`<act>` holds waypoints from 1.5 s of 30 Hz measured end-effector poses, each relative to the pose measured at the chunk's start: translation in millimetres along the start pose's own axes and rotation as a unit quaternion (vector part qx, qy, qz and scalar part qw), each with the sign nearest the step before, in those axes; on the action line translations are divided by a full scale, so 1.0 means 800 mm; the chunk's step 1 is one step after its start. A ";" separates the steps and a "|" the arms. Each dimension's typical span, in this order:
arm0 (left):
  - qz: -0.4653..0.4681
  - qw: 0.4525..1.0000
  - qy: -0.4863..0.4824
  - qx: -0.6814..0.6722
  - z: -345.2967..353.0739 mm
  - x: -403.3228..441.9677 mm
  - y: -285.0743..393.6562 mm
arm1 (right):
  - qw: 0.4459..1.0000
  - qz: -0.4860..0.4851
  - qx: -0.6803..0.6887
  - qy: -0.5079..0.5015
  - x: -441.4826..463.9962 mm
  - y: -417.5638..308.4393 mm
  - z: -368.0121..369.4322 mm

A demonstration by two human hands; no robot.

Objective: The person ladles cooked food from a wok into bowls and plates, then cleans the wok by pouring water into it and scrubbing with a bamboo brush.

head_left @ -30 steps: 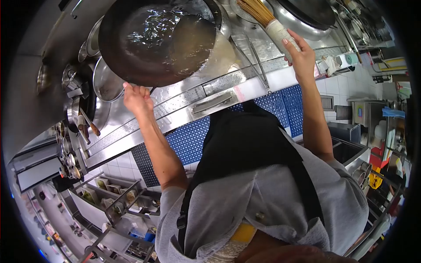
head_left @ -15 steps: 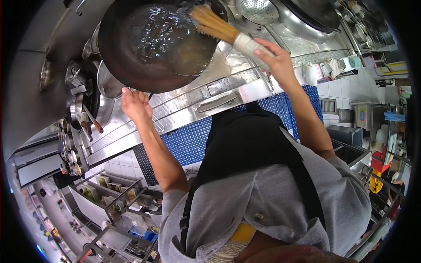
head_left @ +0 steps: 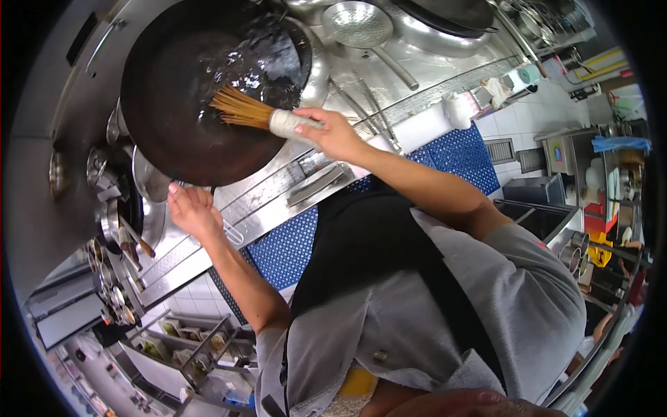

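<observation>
A large dark wok (head_left: 160,90) fills the upper left, with shiny water (head_left: 274,52) pooled toward its far right side. My right hand (head_left: 332,133) grips the cloth-wrapped end of a bamboo wok brush (head_left: 243,109). The brush's splayed bristles point left, over the wok's inner surface near the water; firm contact is hard to make out. My left hand (head_left: 193,210) is closed at the wok's near rim around a metal wire handle, whose looped end (head_left: 235,235) shows beside the wrist. The palm hides where the handle meets the wok.
A perforated ladle (head_left: 358,26) lies right of the wok on the steel counter. Lidded pans (head_left: 445,28) stand farther right. Pots and wooden-handled tools (head_left: 128,240) crowd the left. A steel rail runs along the front edge, above blue matting (head_left: 285,254).
My right hand has carried the brush left and down, from over the wok's right edge to inside it. My left hand stays closed at the rim. The view has shifted.
</observation>
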State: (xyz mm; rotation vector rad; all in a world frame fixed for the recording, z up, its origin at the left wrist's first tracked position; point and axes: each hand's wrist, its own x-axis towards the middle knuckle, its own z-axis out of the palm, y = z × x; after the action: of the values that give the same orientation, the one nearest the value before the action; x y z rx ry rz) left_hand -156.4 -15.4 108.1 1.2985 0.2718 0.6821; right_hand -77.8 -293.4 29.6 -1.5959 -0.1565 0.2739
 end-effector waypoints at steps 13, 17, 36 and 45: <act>0.109 0.987 0.039 0.112 0.066 -0.090 -0.010 | 0.994 -0.087 0.061 -0.037 -0.025 0.040 -0.006; 0.028 0.990 0.140 -0.012 0.066 -0.048 -0.083 | 0.994 0.057 0.020 -0.092 0.057 0.013 -0.057; -0.234 0.853 0.319 -0.341 0.198 0.025 -0.210 | 0.842 -0.221 -0.485 0.085 0.483 -0.117 0.024; -0.049 0.940 0.313 0.126 0.162 -0.008 -0.205 | 0.738 -0.248 -0.565 -0.274 0.397 0.000 -0.032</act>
State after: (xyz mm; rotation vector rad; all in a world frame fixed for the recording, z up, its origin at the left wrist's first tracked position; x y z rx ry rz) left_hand -39.4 -139.6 -12.7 1.2669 0.9644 0.9881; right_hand 234.3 -233.2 5.6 -2.5281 -1.4229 0.2228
